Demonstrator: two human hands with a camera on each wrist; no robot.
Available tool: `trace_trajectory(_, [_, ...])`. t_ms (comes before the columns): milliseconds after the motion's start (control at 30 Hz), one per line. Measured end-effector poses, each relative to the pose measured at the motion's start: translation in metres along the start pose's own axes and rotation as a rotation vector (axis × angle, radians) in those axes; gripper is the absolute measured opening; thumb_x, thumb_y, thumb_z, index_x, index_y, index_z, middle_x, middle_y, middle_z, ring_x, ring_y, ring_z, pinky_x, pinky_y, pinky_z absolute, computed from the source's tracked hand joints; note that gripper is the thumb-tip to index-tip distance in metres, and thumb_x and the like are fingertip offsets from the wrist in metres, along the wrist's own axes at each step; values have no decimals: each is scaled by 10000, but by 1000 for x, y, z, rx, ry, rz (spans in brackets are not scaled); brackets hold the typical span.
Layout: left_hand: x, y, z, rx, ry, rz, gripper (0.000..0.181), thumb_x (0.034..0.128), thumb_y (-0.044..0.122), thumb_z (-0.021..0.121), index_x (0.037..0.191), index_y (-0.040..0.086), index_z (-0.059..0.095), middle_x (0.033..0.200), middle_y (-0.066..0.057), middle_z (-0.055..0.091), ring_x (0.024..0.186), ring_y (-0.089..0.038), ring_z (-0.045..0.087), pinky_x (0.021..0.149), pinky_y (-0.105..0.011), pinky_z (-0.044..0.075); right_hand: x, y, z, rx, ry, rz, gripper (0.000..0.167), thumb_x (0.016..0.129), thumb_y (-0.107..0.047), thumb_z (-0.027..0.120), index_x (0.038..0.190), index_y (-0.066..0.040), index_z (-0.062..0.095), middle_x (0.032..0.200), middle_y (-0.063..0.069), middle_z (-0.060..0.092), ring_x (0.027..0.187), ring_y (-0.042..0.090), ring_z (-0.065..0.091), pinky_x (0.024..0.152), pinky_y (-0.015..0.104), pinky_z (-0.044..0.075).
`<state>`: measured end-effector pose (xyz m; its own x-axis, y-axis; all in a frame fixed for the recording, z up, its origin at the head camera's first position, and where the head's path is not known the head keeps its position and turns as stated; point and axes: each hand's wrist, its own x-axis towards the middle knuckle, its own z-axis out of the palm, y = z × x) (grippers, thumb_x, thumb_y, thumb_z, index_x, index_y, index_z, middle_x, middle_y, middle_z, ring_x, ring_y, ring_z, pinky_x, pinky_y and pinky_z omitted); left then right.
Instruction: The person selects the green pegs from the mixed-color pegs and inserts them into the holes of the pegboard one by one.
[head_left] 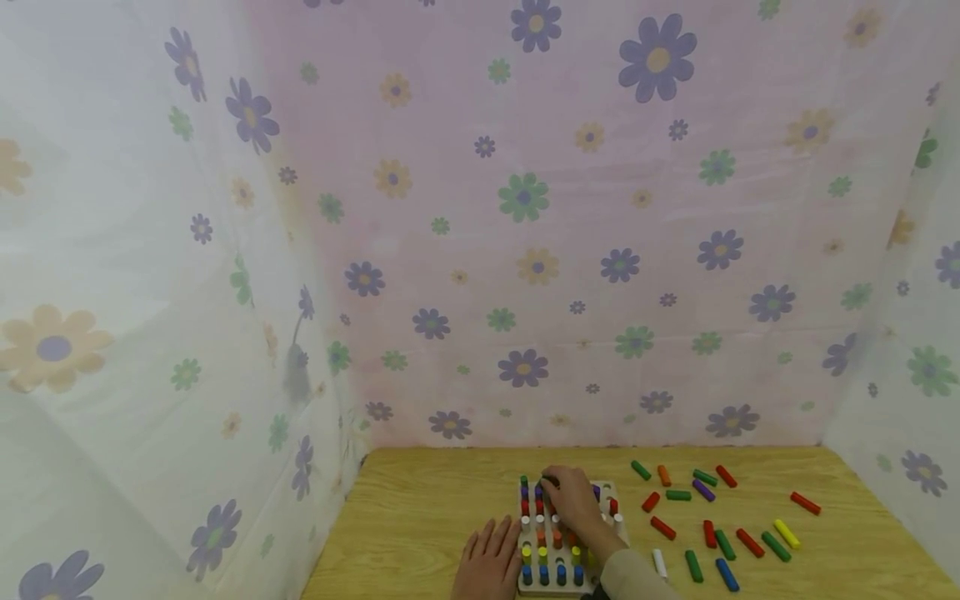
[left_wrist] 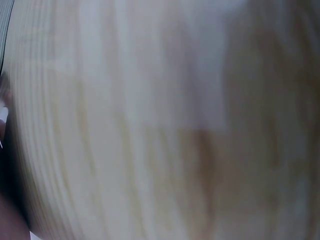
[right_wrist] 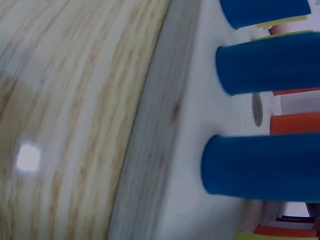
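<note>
A pale wooden pegboard (head_left: pixel 555 591) stands on the table, with coloured pegs upright in rows. Blue pegs (head_left: pixel 543 575) line its near edge, and one blue peg (right_wrist: pixel 265 167) looms large in the right wrist view. My right hand (head_left: pixel 573 500) reaches over the board to its far side. Its fingertips pinch a small dark peg (head_left: pixel 551 481), partly covered by the fingers. On the tabletop, at the board's left side, my left hand (head_left: pixel 489 560) lies flat with fingers extended. The left wrist view holds mostly blurred wood grain.
Loose pegs lie scattered right of the board, among them a white peg (head_left: pixel 659 563), a blue peg (head_left: pixel 727 575), a yellow peg (head_left: pixel 787 534) and several red and green ones. Flower-patterned sheets (head_left: pixel 570 225) enclose the wooden table (head_left: pixel 420 500) at the back and sides.
</note>
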<state>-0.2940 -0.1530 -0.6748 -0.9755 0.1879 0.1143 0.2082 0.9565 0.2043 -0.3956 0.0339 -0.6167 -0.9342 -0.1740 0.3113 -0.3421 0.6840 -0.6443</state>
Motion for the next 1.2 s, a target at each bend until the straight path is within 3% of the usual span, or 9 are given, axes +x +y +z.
trace_trajectory(367, [1, -1, 1, 6, -22, 9, 652, 1083, 610, 105, 1559, 339, 458, 1560, 78, 484, 1437, -255, 445, 1163, -522, 384, -4, 5, 0, -6, 10, -41, 190, 988, -141, 698, 1129, -46, 782, 1055, 76, 768, 959, 256, 728, 833, 475, 619])
trace_trajectory(800, [5, -5, 2, 24, -25, 17, 661, 1079, 618, 104, 1553, 334, 467, 1555, 85, 489, 1430, -262, 453, 1151, -529, 393, 3, 9, 0, -29, -75, -93, 198, 998, -174, 686, 1149, -97, 790, 1040, 29, 777, 908, 199, 734, 771, 431, 632])
trace_trajectory(1200, [1, -2, 0, 24, -2, 10, 638, 1087, 604, 111, 1553, 350, 463, 1554, 105, 489, 1430, -251, 457, 1146, -517, 404, 4, 10, 3, -58, -109, -48, 237, 1000, -273, 685, 1179, -161, 793, 1072, -5, 776, 856, 141, 714, 706, 402, 621])
